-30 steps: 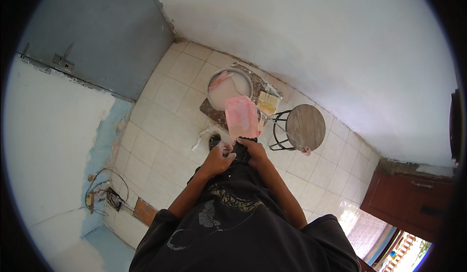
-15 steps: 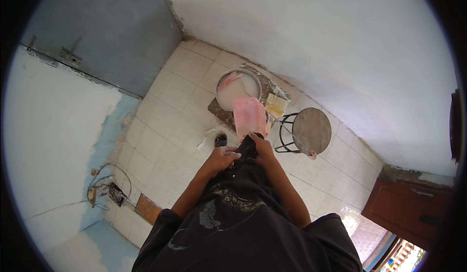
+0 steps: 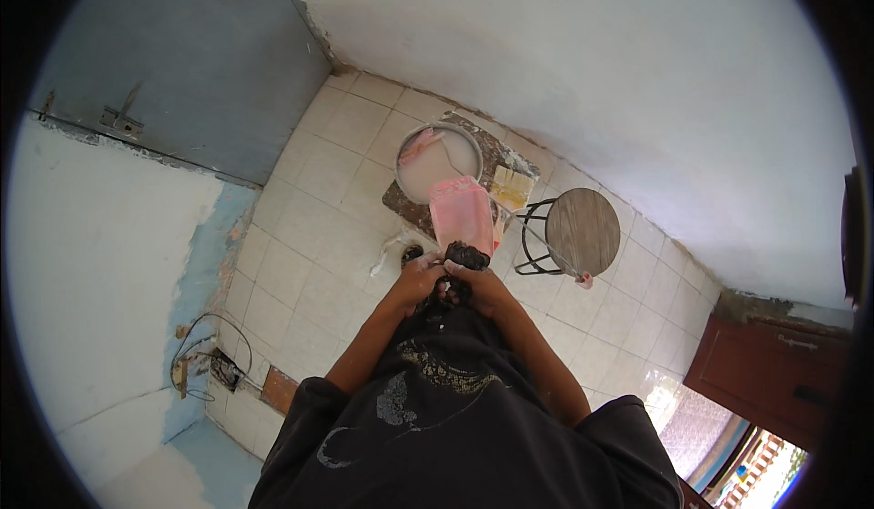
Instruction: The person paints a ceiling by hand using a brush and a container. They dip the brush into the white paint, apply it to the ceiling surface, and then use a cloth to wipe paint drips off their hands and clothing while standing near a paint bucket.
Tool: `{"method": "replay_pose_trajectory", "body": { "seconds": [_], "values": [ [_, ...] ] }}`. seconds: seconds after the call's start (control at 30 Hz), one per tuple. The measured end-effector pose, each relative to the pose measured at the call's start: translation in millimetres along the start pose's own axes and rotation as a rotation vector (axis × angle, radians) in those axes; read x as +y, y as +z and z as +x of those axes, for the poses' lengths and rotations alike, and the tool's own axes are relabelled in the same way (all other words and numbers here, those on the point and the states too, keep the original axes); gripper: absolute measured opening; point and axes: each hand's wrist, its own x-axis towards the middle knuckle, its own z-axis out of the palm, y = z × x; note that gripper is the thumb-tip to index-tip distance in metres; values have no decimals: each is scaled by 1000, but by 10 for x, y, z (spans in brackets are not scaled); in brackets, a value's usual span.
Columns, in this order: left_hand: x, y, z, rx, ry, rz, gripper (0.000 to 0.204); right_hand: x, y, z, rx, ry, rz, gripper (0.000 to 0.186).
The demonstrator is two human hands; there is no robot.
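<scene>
Both hands are together in front of my body, on the bunched lower front of my black, paint-splashed shirt point(image 3: 467, 255). My left hand point(image 3: 421, 277) is closed on the cloth, and my right hand point(image 3: 478, 286) pinches it from the other side. A crumpled fold sticks out beyond the fingers. Below the hands, on the floor side, lies a pink plastic tray point(image 3: 462, 210) with whitish smears. Touching its far edge is a round bucket point(image 3: 432, 167) of milky white liquid, with a pink piece on its left inner rim.
A paint-stained board point(image 3: 410, 208) lies under the bucket. A yellowish-white block point(image 3: 512, 187) rests on it. To the right stands a round wooden-topped stool point(image 3: 584, 231), with a thin rod point(image 3: 546, 240) crossing it. Loose cables point(image 3: 205, 354) hang by the left wall. A grey door point(image 3: 191, 63) stands upper left.
The shirt cloth, a narrow fold before, is now gathered into a crumpled bunch above my hands. My hands have drawn closer together.
</scene>
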Motion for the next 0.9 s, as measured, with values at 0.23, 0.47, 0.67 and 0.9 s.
{"method": "replay_pose_trajectory", "body": {
  "seconds": [0.23,0.47,0.67,0.9],
  "values": [
    [59,13,5,-136,-11,-256,30,-57,34,-42,-75,107,5,33],
    [12,-37,40,-74,-21,-143,31,-126,133,-114,-41,21,75,27],
    [-21,-30,-45,58,-78,-83,40,-14,-23,-52,17,-88,-73,20],
    [-116,-118,-11,-120,22,-150,44,-10,-16,-57,-13,-82,-25,17]
  ]
}}
